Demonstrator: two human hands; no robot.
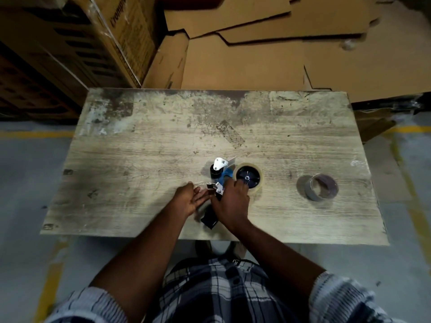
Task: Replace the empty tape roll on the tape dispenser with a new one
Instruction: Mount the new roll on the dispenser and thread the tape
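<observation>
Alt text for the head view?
Right hand grips a blue-and-black tape dispenser carrying a clear tape roll on a worn wooden table; left hand, fingers straight, sits beside its metal front. A bare grey cardboard tape core lies apart to the right.

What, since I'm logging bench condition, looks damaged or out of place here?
The table is badly worn: its finish is scuffed away in dark patches along the far edge. An empty tape roll lies to the right, apart from the tape dispenser. Nothing spilled.
</observation>
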